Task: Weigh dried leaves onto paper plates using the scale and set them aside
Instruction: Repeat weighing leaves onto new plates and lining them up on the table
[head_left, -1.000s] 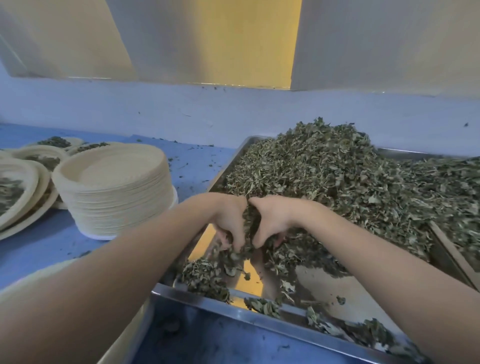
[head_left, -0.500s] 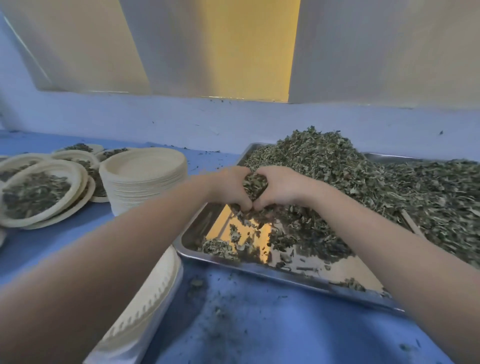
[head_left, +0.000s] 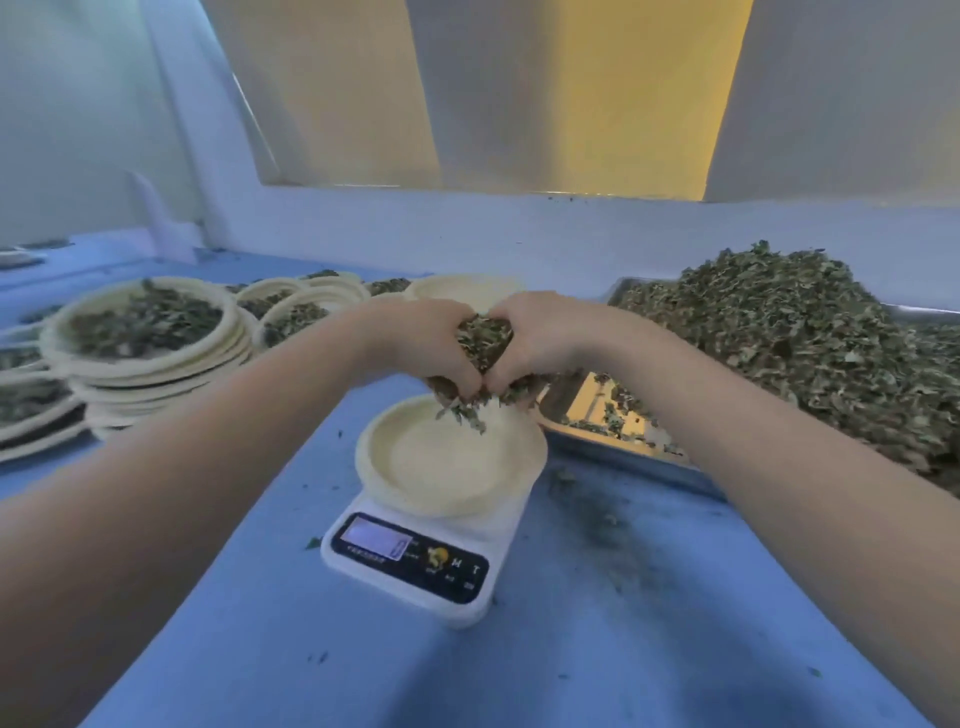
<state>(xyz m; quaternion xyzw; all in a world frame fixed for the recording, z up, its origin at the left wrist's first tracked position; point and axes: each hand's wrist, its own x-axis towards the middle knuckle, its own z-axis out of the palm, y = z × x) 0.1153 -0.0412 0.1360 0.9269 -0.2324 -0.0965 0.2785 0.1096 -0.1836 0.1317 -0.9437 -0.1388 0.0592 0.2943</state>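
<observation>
My left hand (head_left: 423, 343) and my right hand (head_left: 540, 338) are cupped together around a clump of dried leaves (head_left: 483, 338), held just above the far rim of an empty paper plate (head_left: 441, 467). A few leaves hang and fall from under my fingers. The plate rests on a white digital scale (head_left: 415, 558) with a lit display, on the blue table. To the right, a metal tray (head_left: 623, 452) holds a big heap of dried leaves (head_left: 789, 338).
Filled paper plates (head_left: 140, 332) are stacked at the left, with more behind them. A stack of empty plates (head_left: 462, 291) stands behind my hands. Leaf crumbs lie scattered on the blue table (head_left: 597, 649). A wall runs along the back.
Both hands scooped leaves from the tray, lifted them and carried them left, over the plate on the scale. The view swung left, showing the scale.
</observation>
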